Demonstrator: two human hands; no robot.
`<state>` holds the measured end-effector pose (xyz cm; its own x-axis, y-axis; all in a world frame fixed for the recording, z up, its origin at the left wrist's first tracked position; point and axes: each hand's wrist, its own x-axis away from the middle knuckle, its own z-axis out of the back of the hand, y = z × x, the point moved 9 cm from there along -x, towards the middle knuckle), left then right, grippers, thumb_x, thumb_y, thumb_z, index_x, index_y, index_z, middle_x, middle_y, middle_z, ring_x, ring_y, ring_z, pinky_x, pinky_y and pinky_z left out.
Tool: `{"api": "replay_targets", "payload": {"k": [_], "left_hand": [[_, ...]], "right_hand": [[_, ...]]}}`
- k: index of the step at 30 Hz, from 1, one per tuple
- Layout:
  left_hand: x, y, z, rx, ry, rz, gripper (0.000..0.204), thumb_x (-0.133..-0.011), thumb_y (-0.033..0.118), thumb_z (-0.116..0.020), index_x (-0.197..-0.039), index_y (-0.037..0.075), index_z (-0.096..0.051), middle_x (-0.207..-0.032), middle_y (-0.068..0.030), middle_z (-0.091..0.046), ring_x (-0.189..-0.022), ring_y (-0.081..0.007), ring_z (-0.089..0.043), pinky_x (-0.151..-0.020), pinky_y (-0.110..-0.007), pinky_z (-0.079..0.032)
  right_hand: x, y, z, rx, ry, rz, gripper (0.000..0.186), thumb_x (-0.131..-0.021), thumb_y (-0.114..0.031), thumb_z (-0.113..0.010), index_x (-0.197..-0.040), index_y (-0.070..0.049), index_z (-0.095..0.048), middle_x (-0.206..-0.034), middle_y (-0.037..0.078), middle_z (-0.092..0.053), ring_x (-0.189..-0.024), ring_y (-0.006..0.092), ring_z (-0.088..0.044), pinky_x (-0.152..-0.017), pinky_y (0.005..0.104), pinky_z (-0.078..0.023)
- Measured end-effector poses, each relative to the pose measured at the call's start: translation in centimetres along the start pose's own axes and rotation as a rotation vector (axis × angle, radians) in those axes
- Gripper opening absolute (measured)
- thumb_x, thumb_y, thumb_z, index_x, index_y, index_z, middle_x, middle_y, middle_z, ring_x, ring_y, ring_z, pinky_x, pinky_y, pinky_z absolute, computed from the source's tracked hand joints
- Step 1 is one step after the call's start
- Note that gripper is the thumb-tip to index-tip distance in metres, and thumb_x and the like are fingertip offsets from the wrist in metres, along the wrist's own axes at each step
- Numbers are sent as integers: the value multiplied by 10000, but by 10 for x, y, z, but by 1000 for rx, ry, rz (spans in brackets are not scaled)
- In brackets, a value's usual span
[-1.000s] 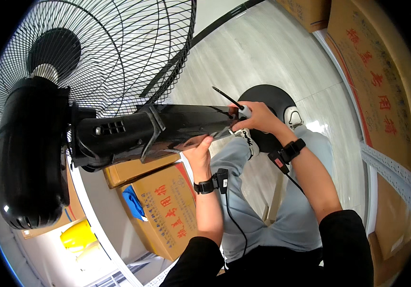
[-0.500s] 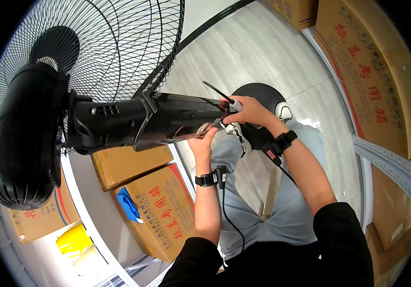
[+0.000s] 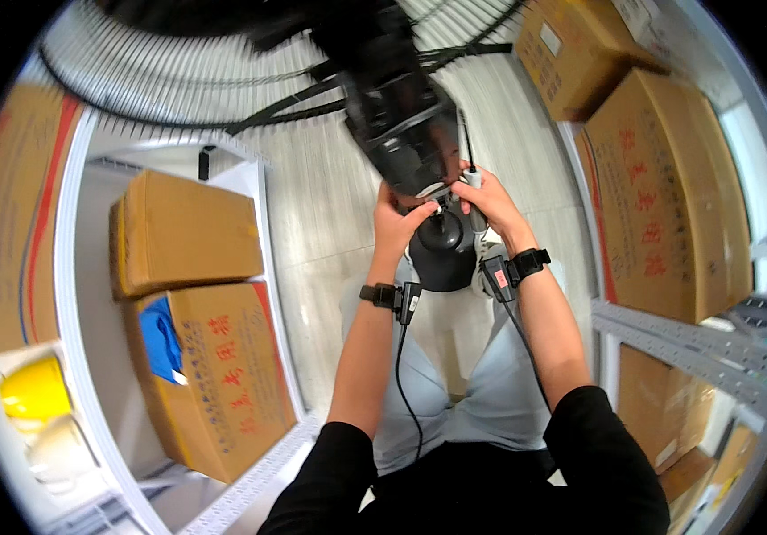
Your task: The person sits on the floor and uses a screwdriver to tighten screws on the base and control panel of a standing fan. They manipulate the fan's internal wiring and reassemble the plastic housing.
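A black fan column point(image 3: 406, 134) stands above a round black base point(image 3: 441, 267) on the floor. My left hand point(image 3: 399, 218) is closed on the column's lower end, with its thumb by the short pole below it. My right hand point(image 3: 488, 201) grips the same end from the right and holds a screwdriver point(image 3: 474, 178) with a pale handle and dark shaft pointing up. The fan's wire cage point(image 3: 205, 85) and dark motor housing fill the upper view, partly out of frame. My shoes flank the base, partly hidden by my hands and wrist straps.
Metal shelving point(image 3: 86, 223) on both sides holds cardboard boxes point(image 3: 185, 232) point(image 3: 664, 196). A blue cloth point(image 3: 162, 339) lies on a left box. Yellow point(image 3: 36, 388) and white point(image 3: 61, 450) helmets sit at lower left. My legs frame the floor around the base.
The fan column has swung from lying sideways to pointing away from me, its head moving to the top. Both hands moved with it, still gripping; the screwdriver now points more upright.
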<state>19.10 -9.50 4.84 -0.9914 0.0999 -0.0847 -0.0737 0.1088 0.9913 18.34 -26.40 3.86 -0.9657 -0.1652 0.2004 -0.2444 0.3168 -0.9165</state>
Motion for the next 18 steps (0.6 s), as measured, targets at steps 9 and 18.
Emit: {"api": "replay_targets", "payload": {"k": [9,18], "left_hand": [[8,8,11,-184,-68,-52,624,-659,242,-838,-1160,-16,-570,-952,-89,-677,-882,-156,-629,-821,-297,-486],[9,7,19,-171,-19,-116,683,-638,218,-835,-1237,36,-561,-1022,-126,-675,-933,-238,-652,-832,-328,-497]], "right_hand": [[-9,22,21,126,-12,89,147,-918,-163,-565,-998,-48,-522,-710,11,-538,-596,111,-517,-576,258,-435],[-9,22,11,16,-104,124,347,-904,-386,-628,-977,-64,-522,-727,26,-534,-619,123,-504,-593,273,-415]]}}
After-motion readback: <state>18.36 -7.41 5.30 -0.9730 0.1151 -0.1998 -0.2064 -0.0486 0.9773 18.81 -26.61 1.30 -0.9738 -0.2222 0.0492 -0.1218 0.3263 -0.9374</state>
